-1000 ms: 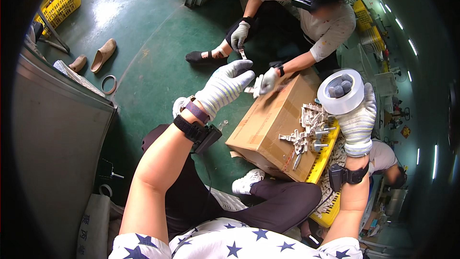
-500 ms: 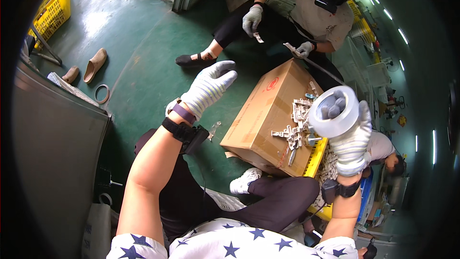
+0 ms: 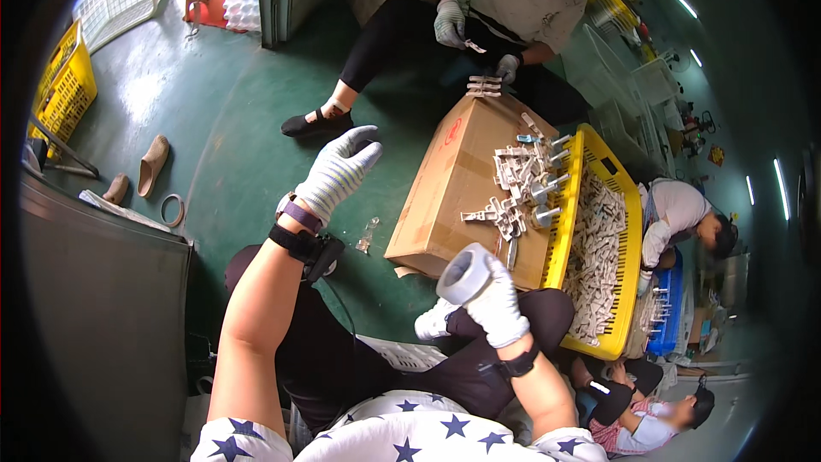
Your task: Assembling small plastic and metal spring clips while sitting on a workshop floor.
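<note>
White tape roll — held in gloved right hand, tilted, open core facing up-left, near cardboard box.

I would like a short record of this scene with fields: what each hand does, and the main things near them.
left hand: gloved left hand raised over the green floor, fingers spread, holding nothing
right hand: gloved right hand gripping a roll of tape
nearest surface: cardboard box with a pile of small grey metal parts on top
beside the box: yellow crate filled with similar parts
other people: a seated person's gloved hand holds a small part beyond the box
</note>
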Demonstrator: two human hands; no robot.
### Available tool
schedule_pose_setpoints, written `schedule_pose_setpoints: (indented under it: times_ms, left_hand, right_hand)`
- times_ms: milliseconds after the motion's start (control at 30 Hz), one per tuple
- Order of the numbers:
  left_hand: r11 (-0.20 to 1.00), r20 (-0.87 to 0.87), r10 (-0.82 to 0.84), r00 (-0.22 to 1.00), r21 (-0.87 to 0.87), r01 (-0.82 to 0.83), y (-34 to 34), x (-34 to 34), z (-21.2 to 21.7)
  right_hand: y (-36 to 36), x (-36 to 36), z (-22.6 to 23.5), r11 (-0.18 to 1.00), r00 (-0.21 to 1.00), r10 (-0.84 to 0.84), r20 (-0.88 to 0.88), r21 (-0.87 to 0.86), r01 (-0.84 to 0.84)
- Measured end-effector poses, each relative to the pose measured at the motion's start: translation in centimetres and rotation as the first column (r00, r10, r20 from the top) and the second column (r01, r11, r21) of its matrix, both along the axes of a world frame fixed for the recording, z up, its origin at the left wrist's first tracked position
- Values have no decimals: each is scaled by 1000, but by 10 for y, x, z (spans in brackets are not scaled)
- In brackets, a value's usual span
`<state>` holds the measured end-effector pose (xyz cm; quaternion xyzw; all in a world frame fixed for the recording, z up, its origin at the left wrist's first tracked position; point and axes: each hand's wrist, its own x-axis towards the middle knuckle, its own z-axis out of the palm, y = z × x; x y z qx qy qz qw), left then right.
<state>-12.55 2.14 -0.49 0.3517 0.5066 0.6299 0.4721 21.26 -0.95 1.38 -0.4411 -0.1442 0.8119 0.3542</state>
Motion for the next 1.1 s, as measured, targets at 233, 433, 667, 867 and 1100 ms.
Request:
schedule_pose_setpoints:
  times_ms: [233, 433, 667, 867, 1100]
  left_hand:
    - [997, -79, -72, 994, -31, 70, 8, 31, -7]
    - [989, -267, -139, 953, -92, 119, 9, 49, -8]
    - [981, -340, -187, 921, -106, 160, 14, 62, -6]
    - [975, -618, -214, 757, -84, 207, 22, 77, 4]
    - [914, -804, -364, 471, -210, 348, 27, 100, 10]
  right_hand:
    - [-12, -6, -47, 998, 997, 1, -81, -68, -6]
    - [-28, -25, -56, 997, 991, 28, -133, -64, -37]
    - [-22, -12, -112, 981, 976, 180, -121, -52, -187]
    - [-14, -7, -130, 965, 964, 243, -105, -76, -252]
    - [3, -1, -111, 924, 932, 354, -80, -121, -362]
